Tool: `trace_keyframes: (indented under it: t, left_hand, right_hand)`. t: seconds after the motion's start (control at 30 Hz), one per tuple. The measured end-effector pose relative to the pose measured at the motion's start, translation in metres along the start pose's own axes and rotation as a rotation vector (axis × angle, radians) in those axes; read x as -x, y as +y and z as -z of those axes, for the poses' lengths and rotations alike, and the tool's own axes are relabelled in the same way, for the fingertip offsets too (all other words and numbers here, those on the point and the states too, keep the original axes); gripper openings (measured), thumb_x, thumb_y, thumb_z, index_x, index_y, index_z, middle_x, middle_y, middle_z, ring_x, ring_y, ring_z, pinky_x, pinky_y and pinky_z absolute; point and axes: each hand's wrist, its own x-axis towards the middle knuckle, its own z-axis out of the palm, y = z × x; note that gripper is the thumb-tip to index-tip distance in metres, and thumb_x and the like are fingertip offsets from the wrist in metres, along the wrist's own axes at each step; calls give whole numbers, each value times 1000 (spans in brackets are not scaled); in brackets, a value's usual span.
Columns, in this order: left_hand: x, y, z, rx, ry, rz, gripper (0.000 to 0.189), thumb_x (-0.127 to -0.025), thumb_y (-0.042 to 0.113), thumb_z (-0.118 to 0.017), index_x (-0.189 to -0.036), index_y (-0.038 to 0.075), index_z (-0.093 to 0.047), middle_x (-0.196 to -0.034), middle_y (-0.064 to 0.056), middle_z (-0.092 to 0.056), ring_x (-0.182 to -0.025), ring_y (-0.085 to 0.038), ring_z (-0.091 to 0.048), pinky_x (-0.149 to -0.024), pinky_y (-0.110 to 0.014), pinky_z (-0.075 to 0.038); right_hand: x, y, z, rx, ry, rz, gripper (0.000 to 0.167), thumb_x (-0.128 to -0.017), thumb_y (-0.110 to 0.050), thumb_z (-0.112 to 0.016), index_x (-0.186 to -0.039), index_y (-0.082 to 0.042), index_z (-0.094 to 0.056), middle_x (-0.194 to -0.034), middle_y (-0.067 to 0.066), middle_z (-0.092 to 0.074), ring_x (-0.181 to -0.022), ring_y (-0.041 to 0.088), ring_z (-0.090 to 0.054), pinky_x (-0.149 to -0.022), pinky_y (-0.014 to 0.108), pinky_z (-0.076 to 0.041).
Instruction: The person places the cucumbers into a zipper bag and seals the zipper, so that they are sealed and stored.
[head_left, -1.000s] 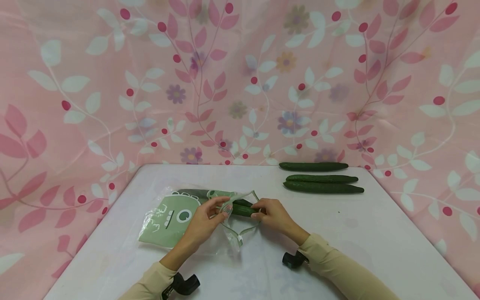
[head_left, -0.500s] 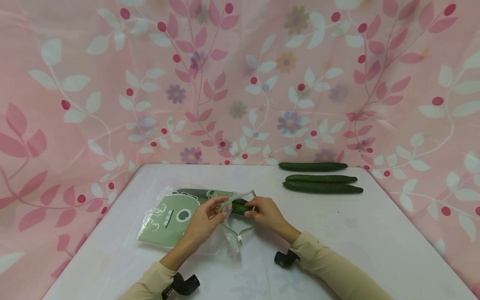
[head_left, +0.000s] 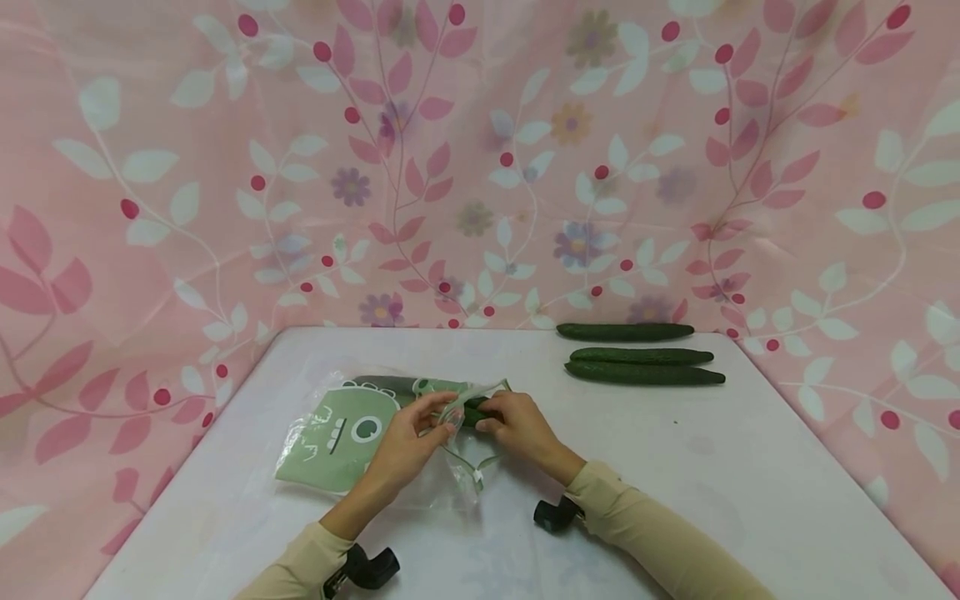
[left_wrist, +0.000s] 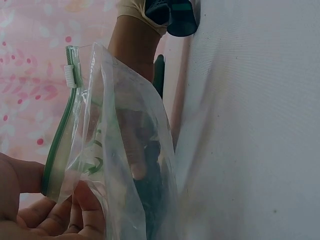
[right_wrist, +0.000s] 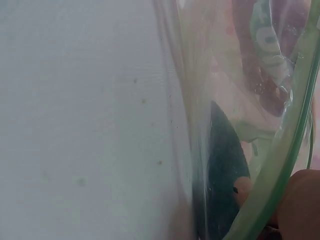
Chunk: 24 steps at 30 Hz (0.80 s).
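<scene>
A clear plastic slider zip bag with a green one-eyed monster print lies on the table. My left hand pinches the rim of its mouth between thumb and fingers. Green zip edging and a white slider show in the left wrist view. My right hand reaches into the mouth and grips the end of a cucumber, most of which lies inside the bag. Another dark green length, seemingly a cucumber, shows through the plastic along the far side. The right fingertips are partly hidden by the bag.
Two cucumbers lie side by side, the nearer touching the other, at the back right. A third cucumber lies behind them at the table's far edge. A pink floral curtain hangs behind the white table.
My right hand has moved left, pushing the cucumber deeper into the bag, with its fingers now inside the mouth. The left hand stays at the rim.
</scene>
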Motion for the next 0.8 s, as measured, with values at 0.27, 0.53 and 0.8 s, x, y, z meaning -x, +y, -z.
trace_keyframes:
  t: [0.27, 0.53, 0.8]
  left_hand:
    - [0, -1, -1, 13, 12, 16, 42, -96, -5, -69, -137, 3, -65, -117, -14, -70, -98, -26, -64, -77, -27, -54]
    - [1, -1, -2, -1, 10, 12, 42, -95, -5, -69, -136, 3, -66, -115, -14, -71, -99, -27, -64, -77, -26, -53]
    - [0, -1, -3, -8, 10, 1, 42, -95, -5, -70, -136, 3, -66, -116, -14, -70, -99, -27, -64, -77, -27, -53]
  right_hand:
    - [11, 4, 13, 96, -106, -49, 15, -82, -8, -89, -88, -6, -75, -82, 1, -64, -75, 15, -61, -68, 33, -52]
    - [26, 12, 19, 152, -115, -124, 30, -93, -29, -81, -70, -18, -65, -66, -10, -56, -59, 6, -51, -56, 30, -46]
    - [25, 11, 14, 119, -79, -124, 35, -93, -30, -81, -65, -16, -63, -61, -10, -55, -54, 6, -49, -52, 29, -44]
